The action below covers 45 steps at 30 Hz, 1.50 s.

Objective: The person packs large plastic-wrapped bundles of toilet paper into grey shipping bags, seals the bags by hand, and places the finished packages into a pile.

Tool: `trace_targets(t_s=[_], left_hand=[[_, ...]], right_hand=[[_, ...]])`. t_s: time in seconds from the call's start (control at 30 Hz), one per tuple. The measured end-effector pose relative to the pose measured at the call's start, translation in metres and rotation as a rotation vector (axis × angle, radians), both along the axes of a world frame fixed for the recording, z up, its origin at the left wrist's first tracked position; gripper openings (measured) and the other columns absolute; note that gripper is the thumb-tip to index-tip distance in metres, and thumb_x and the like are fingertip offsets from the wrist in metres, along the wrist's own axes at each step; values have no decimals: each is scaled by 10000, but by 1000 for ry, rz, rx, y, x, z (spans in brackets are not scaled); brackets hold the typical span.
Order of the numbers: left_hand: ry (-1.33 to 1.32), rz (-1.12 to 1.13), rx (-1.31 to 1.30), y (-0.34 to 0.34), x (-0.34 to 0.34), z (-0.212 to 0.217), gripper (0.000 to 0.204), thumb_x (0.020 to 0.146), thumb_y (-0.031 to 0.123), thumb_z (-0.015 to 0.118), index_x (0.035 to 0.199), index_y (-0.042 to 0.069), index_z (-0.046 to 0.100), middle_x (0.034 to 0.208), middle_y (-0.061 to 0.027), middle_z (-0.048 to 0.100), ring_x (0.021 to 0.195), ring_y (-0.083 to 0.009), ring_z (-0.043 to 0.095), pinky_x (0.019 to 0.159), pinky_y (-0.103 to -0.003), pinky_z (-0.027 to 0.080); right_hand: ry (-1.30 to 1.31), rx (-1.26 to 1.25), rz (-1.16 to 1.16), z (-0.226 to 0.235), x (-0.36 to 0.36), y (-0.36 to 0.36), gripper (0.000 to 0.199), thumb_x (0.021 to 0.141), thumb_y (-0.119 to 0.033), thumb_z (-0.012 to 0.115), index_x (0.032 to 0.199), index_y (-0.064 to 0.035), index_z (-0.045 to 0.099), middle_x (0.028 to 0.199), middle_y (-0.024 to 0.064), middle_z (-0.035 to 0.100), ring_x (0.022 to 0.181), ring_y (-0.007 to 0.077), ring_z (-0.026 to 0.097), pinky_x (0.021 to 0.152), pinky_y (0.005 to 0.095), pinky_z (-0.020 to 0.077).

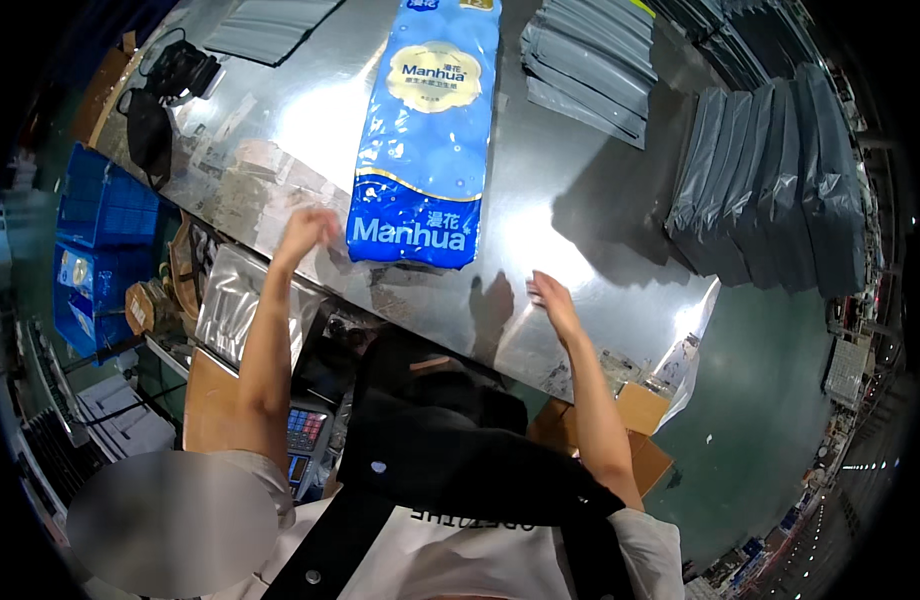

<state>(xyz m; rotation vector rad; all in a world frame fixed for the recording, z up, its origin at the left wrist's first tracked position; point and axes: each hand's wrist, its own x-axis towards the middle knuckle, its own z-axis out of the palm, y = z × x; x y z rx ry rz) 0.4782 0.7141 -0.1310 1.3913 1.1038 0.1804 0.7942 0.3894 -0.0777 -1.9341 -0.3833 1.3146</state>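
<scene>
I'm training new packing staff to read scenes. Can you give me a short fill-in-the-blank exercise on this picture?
1. The long package lying on the metal table is mostly ____ in colour.
2. The left hand and right hand hold ____.
3. The stacked flat mailer bags are ____.

Missing words: blue; nothing; grey

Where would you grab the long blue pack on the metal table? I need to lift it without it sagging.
Judging by its pose, take the blue pack by its two long sides near the middle, one hand from each side. It lies flat and lengthwise, its near end between the left hand and right hand, with bare table on both sides. A grip at one end alone would probably let it droop.
</scene>
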Motion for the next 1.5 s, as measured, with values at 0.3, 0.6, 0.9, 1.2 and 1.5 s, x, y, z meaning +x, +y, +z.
trace_targets(t_s=[0.3,0.6,0.9,1.2,1.5], left_hand=[[-278,539,-538,-52,138,-7,542,867,459,342,1144,16,486,1019,-133,577,863,-216,578,753,-318,473],[-538,196,-628,-85,186,132,546,729,268,616,1170,16,415,965,-127,569,806,-201,592,694,-296,506],[-228,-146,14,-163,198,-24,493,824,192,560,1249,8,393,1178,-106,495,1060,-190,475,909,-324,357],[-192,-170,691,64,434,-4,309,699,125,633,977,-4,593,903,-144,622,842,-233,609,765,-303,466],[217,-1149,1438,99,622,-18,254,621,56,611,863,-9,564,922,-137,543,899,-276,555,672,-340,508]], right_hand=[[611,330,-318,-36,10,130,653,863,-525,349,1256,-4,364,1192,144,494,1049,235,514,894,343,413],[-18,476,195,123,58,80,1049,629,-202,745,1359,-53,6,1282,202,337,1187,285,346,986,364,302],[212,53,-99,19,50,-47,848,793,-373,588,1360,-20,65,1373,186,200,1270,292,211,1029,386,206],[-1067,64,-170,22,294,86,655,818,-281,543,1288,62,242,1329,261,257,1243,379,232,1022,414,191],[-1206,-166,253,0,404,244,513,835,-452,412,819,36,569,745,241,595,727,380,579,688,452,430]])
